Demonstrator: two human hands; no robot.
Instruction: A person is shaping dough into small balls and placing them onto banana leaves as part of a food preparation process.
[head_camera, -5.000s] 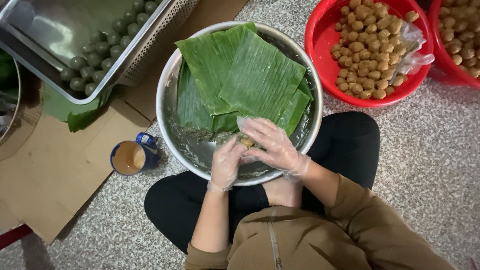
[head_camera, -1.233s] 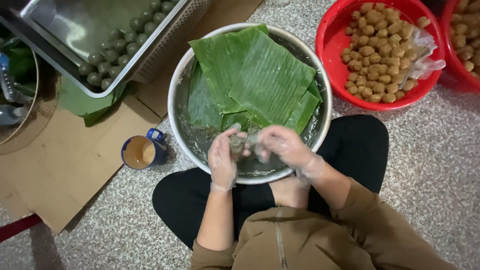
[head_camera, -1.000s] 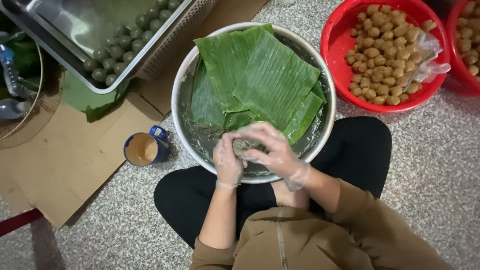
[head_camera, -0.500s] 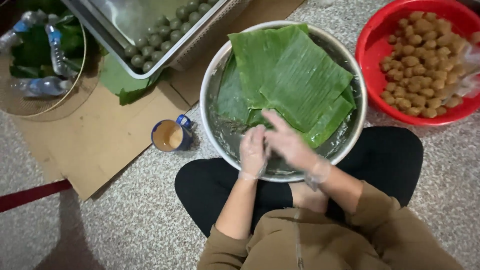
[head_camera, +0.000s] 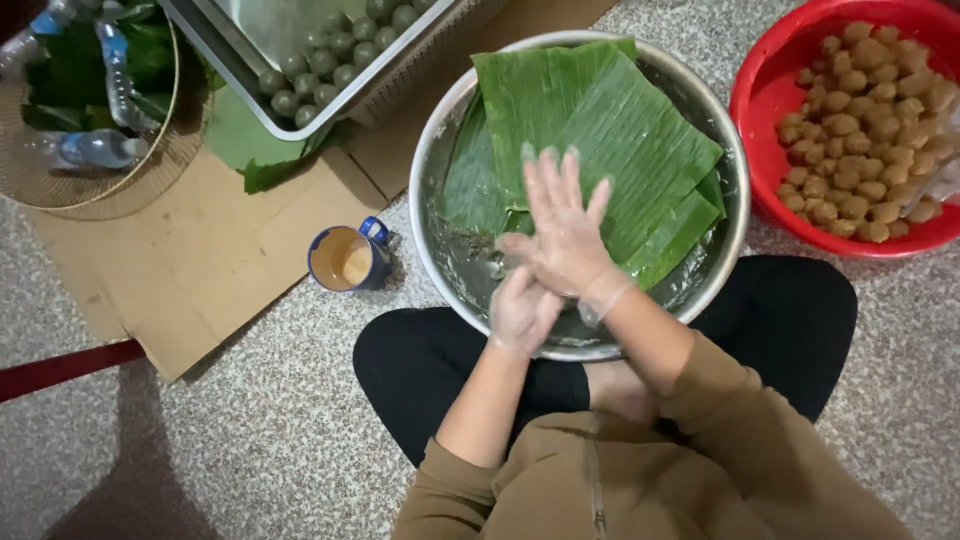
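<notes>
My right hand (head_camera: 565, 225), in a clear plastic glove, lies flat with fingers spread across the palm of my gloved left hand (head_camera: 520, 310). The two palms are pressed together over the near side of a large steel bowl (head_camera: 425, 200). A small dough ball that they held in the earlier frames is now hidden between them. Folded green banana leaves (head_camera: 600, 130) fill the far half of the bowl. I sit cross-legged with the bowl against my knees.
A red basin (head_camera: 760, 90) of brown balls (head_camera: 865, 150) stands at the right. A steel tray (head_camera: 250, 90) with green balls (head_camera: 320, 70) is at the upper left. A blue mug (head_camera: 345, 260) stands on cardboard (head_camera: 200, 270). A wire basket (head_camera: 90, 195) holds leaves and bottles.
The view has shifted, so everything sits further right. My right hand has slid forward over the left, from cupped around the ball to flat with fingers spread.
</notes>
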